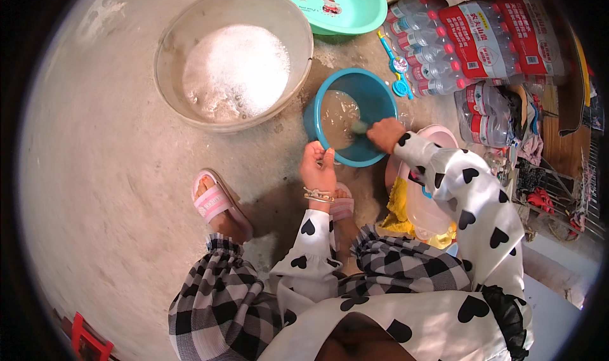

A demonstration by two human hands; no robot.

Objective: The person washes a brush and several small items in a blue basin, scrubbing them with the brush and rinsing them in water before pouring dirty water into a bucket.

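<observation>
My left hand (318, 168) grips the near-left rim of a blue plastic bucket (376, 87), which tilts to the left on the concrete floor. Murky brownish water (338, 116) has pooled on its lower side. Inside the bucket's right side, my right hand (386, 135) is closed around a pale greenish thing (359, 127). That thing is blurred and reaches towards the water, so its exact kind cannot be told; most of it is hidden by the fist. Bracelets circle my left wrist.
Beyond the bucket stand a large translucent basin (166, 61) of foamy water and a mint-green basin (366, 9). Shrink-wrapped water bottles (428, 51) lie to the right, beside a blue toy (398, 66). A pink tub (430, 213) and yellow cloth (398, 208) sit near my right arm.
</observation>
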